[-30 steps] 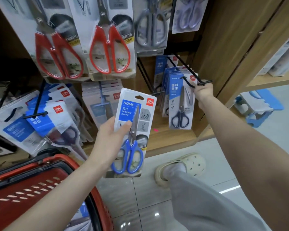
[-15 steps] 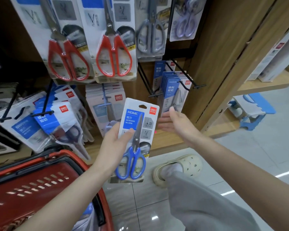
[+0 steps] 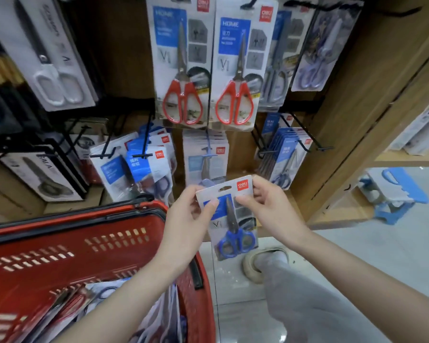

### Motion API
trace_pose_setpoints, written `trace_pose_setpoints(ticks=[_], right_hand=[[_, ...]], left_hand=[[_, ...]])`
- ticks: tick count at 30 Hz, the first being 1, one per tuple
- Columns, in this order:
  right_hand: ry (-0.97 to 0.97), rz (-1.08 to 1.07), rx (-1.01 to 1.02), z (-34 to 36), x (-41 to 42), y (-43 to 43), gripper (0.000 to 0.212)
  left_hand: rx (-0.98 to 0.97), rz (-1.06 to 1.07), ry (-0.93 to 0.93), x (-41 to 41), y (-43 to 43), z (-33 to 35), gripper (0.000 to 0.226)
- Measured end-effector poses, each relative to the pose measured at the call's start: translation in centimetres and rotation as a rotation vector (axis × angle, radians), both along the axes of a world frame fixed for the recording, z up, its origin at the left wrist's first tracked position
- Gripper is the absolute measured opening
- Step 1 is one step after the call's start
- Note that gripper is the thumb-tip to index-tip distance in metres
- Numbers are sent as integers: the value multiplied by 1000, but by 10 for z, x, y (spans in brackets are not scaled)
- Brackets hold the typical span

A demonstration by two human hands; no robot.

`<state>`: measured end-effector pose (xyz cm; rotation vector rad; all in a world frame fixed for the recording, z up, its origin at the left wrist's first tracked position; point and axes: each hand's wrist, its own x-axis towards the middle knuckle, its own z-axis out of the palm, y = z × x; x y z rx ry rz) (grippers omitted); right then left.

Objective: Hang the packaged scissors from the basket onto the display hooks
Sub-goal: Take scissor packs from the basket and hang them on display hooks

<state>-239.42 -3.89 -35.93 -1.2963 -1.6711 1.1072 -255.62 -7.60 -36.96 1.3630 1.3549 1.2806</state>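
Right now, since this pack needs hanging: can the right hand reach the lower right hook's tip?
Probably yes: the hook tip juts out bare, above right of the right hand gripping the pack; nothing between.

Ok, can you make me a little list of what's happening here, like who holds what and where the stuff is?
Held pack: blue-handled scissors pack, upright, hang hole at the top
Left grip: left hand pinches its upper left edge
Right grip: right hand pinches its upper right corner
Basket: red basket, lower left, more packs inside
Hanging above: red-handled scissors packs, two side by side
Task state: held pack not yet on a hook
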Motion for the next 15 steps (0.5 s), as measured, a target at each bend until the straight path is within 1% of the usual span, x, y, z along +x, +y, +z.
trace_pose_setpoints(ticks=[2, 5, 9, 11, 13, 15], right_hand=[[-39, 18, 33, 7, -11, -3, 15], [-13, 35, 64, 22, -29, -7, 12], [21, 32, 74, 40, -53, -7, 33], [40, 54, 66, 45, -65, -10, 34], [45, 105, 43, 47, -79, -13, 28], [82, 189, -24, 47, -96, -21, 9]], left_hand=[[65, 22, 13, -11, -5, 11, 7], [109, 64, -19, -29, -12, 23, 12], [58, 139, -126, -53, -19, 36, 15], [35, 170, -187, -65, -24, 41, 14], [32, 181, -222, -78, -31, 45, 14], [58, 174, -190, -92, -40, 46, 14]])
